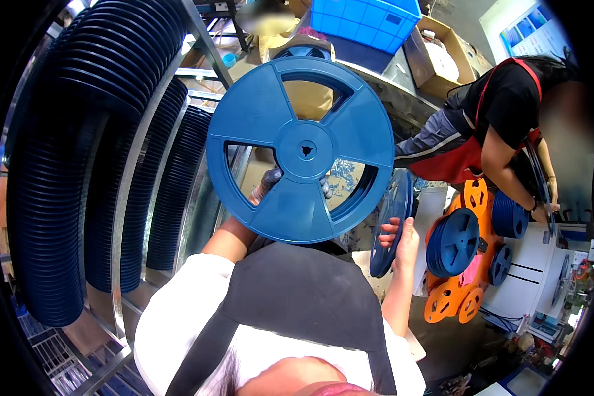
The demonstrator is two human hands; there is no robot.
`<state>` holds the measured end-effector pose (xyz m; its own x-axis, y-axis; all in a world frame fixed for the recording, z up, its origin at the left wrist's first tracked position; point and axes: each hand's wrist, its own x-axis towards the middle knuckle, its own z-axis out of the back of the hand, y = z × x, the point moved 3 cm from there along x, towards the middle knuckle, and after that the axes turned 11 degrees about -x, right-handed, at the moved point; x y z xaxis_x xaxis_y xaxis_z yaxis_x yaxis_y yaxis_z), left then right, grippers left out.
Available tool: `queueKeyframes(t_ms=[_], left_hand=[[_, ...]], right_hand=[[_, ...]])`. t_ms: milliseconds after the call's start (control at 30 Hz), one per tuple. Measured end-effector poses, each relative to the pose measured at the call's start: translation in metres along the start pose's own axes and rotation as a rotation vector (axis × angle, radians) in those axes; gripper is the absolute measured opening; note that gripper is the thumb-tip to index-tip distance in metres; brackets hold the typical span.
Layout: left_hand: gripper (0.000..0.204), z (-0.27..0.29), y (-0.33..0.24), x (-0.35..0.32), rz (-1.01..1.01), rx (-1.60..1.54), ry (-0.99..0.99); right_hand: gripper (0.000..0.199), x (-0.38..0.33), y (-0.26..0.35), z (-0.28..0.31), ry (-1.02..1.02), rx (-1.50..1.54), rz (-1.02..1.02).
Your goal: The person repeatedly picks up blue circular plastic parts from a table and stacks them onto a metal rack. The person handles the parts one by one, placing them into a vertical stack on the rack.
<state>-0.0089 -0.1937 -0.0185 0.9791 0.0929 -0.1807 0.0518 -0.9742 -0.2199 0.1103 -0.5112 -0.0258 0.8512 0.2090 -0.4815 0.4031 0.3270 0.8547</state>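
The left hand (pixel 265 185), mostly hidden, grips a blue reel (pixel 301 149) face-on; at 4 o'clock, the right hand (pixel 402 239) clasps an edge-on reel (pixel 391 221).

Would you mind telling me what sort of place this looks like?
Probably a factory or packaging workshop. Rows of blue reels fill metal racks, the left hand holds up another blue reel, and an aproned co-worker works beside an orange reel stand.

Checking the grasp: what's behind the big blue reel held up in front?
Through the blue reel's openings, the left hand's gloved fingers show behind it, with a cardboard box further back. The solid spokes cover the palm.
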Motion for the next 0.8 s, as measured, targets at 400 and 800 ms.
queueKeyframes(t_ms=[400,800], left_hand=[[0.03,-0.006,-0.002,-0.023,-0.157,-0.059,-0.03],[0.03,-0.019,-0.009,-0.113,-0.568,0.082,-0.188]], right_hand=[[0.056,0.025,-0.021,-0.008,0.088,-0.171,-0.054],[0.042,0.062,0.006,-0.07,0.416,-0.204,0.107]])
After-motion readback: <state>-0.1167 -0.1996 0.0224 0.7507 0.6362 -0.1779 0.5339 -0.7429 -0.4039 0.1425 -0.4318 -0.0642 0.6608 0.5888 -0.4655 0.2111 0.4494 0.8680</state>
